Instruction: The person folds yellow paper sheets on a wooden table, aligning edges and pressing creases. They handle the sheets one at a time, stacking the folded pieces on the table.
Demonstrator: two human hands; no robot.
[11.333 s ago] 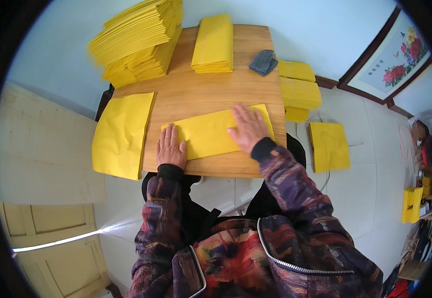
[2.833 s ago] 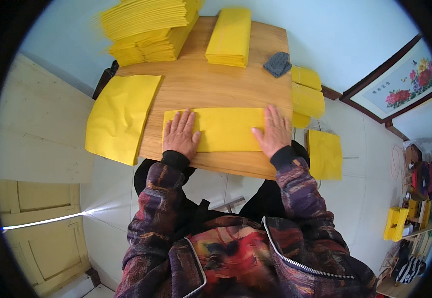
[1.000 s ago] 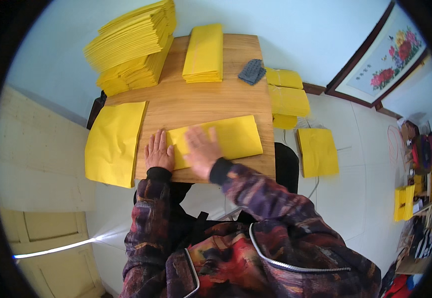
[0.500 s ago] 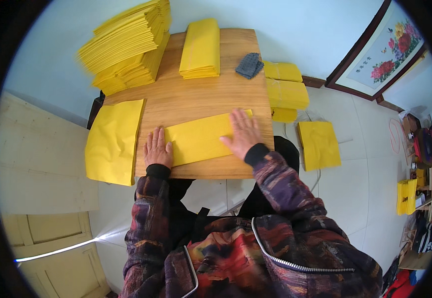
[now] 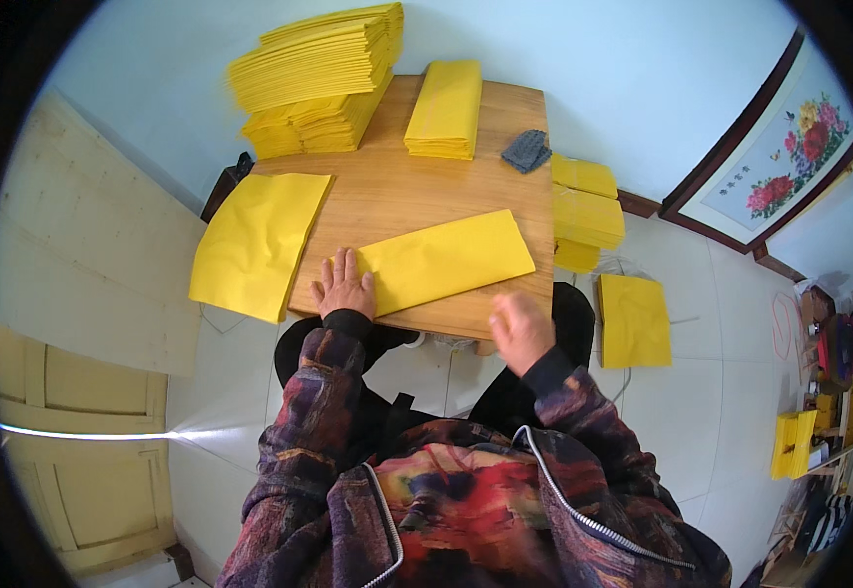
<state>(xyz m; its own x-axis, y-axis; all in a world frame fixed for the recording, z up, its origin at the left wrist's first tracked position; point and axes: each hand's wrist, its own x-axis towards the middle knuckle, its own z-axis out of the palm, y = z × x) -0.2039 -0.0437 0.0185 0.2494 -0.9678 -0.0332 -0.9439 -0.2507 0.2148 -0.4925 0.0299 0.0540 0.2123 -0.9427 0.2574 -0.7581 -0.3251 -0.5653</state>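
Observation:
A long yellow piece, folded flat and made of paper-like or felt-like sheet (image 5: 451, 257), lies slantwise near the table's front edge. My left hand (image 5: 346, 289) rests flat on its left end, fingers spread. Off its lower right side, by the table's front edge, my right hand (image 5: 523, 331) is raised with the fingers curled in. Nothing shows in that hand, and it is apart from the sheet. To the left, a wider yellow sheet (image 5: 262, 240) hangs partly over the table's left edge.
On the wooden table (image 5: 387, 186) stand a tall yellow stack (image 5: 314, 73) and a neat folded pile (image 5: 444, 108). A grey cloth (image 5: 526, 152) lies at the back right. Yellow bundles (image 5: 586, 216) and a square yellow stack (image 5: 634, 320) sit right of the table.
My right hand has lifted off the yellow sheet, drawn back toward me and curled its fingers. My left hand stays flat at the sheet's left end. The whole view has shifted slightly.

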